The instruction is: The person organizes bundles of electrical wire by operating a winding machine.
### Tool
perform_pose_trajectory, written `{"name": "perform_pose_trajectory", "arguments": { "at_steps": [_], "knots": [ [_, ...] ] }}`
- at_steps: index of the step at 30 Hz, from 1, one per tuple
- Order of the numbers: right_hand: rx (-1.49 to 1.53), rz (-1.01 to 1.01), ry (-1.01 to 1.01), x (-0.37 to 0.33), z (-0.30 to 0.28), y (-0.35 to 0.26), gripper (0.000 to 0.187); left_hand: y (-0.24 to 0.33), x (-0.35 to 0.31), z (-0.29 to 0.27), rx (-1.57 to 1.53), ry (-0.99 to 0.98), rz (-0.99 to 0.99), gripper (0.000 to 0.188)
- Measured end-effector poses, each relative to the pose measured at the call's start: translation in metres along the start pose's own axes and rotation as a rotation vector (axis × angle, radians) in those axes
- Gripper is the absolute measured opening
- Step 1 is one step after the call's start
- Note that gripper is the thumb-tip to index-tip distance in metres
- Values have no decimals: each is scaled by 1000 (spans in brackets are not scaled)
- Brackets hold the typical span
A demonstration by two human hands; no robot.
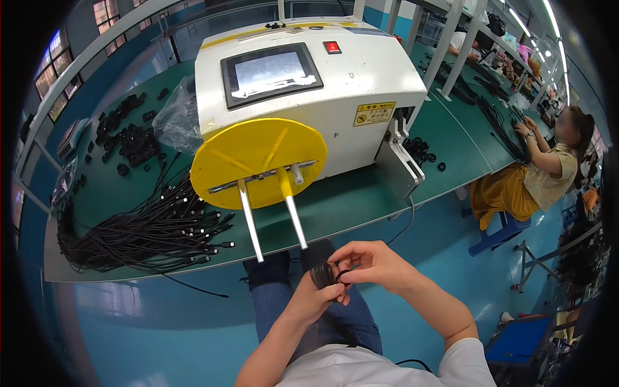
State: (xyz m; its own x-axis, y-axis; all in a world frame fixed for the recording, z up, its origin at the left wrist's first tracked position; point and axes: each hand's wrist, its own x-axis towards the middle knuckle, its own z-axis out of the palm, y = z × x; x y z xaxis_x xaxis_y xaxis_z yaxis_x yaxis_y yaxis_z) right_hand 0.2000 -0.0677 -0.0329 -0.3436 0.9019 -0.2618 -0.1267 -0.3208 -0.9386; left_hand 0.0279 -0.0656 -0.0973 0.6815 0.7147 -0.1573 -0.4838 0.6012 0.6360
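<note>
Above my lap, my left hand (312, 300) is closed round a small coil of black cable (321, 275). From the right, my right hand (374, 263) reaches in with its fingers pinched at the coil's side, on a thin dark loop that looks like part of the cable. Whether that loop is a cable end or a separate ring is too small to tell. Just beyond my hands, two metal prongs (295, 222) stick out toward me from the yellow disc (258, 145) of a white winding machine (348, 74).
On the green table (351, 203), a heap of black cables with metal plugs (145, 229) lies left. Behind it are small black rings (132, 138) and a clear plastic bag (179, 119). More rings (419, 151) lie right of the machine. A seated co-worker (541, 161) handles cables farther right.
</note>
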Motion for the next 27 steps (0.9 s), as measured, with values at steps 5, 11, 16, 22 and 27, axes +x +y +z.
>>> {"name": "perform_pose_trajectory", "arguments": {
  "at_steps": [5,11,16,22,27],
  "knots": [
    [123,75,-39,7,-9,6,28,4,-6,-6,-33,-132,16,21],
    [316,188,-125,14,-12,12,23,9,-13,-2,-151,-282,24,18],
    [381,229,-173,23,-6,34,23,24,-15,-10,517,-530,-75,26],
    [360,280,-134,29,-13,36,24,22,-23,-12,1051,-241,-42,24],
    [105,262,51,31,3,30,28,21,-11,-31,1265,221,28,23]
  ]
}}
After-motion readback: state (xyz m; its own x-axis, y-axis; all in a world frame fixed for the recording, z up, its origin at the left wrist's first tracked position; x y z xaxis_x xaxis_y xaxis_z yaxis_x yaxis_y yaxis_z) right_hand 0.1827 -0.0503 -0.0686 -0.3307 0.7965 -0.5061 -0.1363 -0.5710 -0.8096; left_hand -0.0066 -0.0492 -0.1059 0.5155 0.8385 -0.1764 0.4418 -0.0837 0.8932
